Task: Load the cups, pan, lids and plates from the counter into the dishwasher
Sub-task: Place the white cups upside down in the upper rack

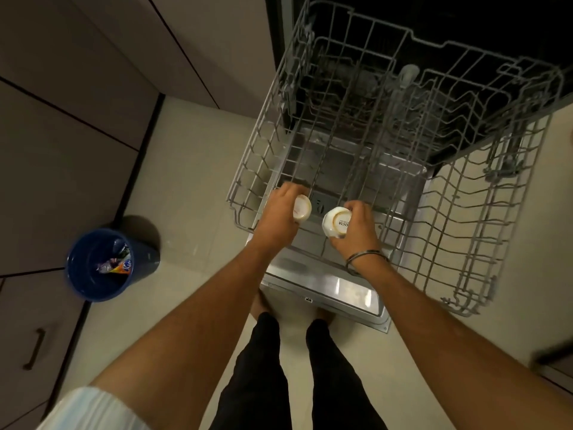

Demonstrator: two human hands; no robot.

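White cups, one in each of my hands, hang upside down over the near-left corner of the pulled-out rack (248,169). My left hand (279,217) curls round the left cup (302,207), which is tipped on its side with its base ring facing right; most of its wall is hidden under my fingers. My right hand (356,226) pinches the right cup (336,226) from the right side, thumb and fingers wrapped on its wall, its base turned up toward me with dark lettering across it. The two cups sit near each other but apart, with a gap of bare wire between them.

Both are just inside the rack's near rim (whether either rim touches the wire I cannot tell). Ahead of them the rack's tine rows run back toward the dark tub, and its whole right half holds nothing but wire. Below my wrists lies the open door (325,287), its steel edge just in front of my legs. A blue bin (102,265) stands on the floor well off to my left, beside the cabinets (62,119).
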